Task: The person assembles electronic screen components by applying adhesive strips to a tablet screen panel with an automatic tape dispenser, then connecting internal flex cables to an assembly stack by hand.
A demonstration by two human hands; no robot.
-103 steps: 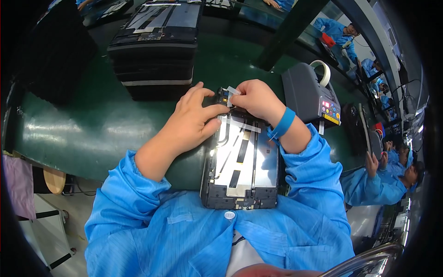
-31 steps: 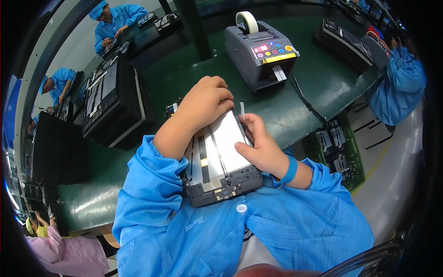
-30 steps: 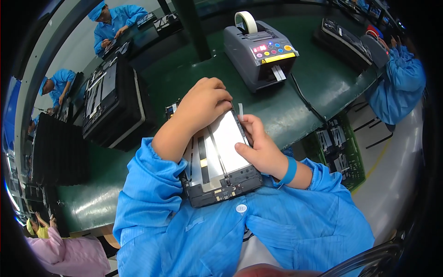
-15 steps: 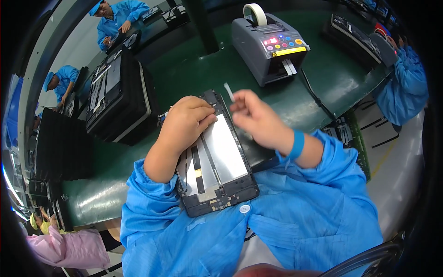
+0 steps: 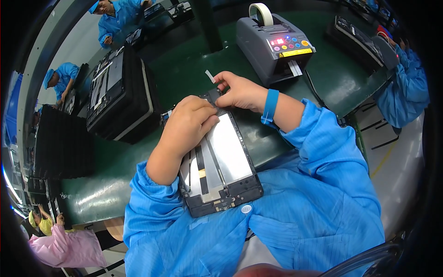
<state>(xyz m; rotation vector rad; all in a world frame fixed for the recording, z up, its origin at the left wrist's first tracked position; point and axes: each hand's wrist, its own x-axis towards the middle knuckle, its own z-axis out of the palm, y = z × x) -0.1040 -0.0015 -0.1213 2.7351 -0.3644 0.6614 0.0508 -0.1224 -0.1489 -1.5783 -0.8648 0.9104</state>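
An opened tablet (image 5: 234, 154) with silver inner plates and black ends lies at a tilt in front of me, its near end against my smock. My left hand (image 5: 191, 117) is closed over its upper left part, fingers bent and thumb resting on the inner plate. Across from it, my right hand (image 5: 244, 93) is at the tablet's far end. A short whitish strip of tape (image 5: 210, 76) sticks up at its index fingertip, and its thumb reaches down to the black far end. What lies under the left fingers is hidden.
A grey tape dispenser (image 5: 277, 48) with a cream roll stands beyond my right hand on the green table (image 5: 184, 69). Stacked black trays (image 5: 122, 106) stand at the left, with another dark stack (image 5: 62, 143) beyond. Co-workers in blue sit far left and right.
My right hand has moved left and slightly away from me with the tape strip, from beside the tablet to over its far end. My left hand stays on the tablet.
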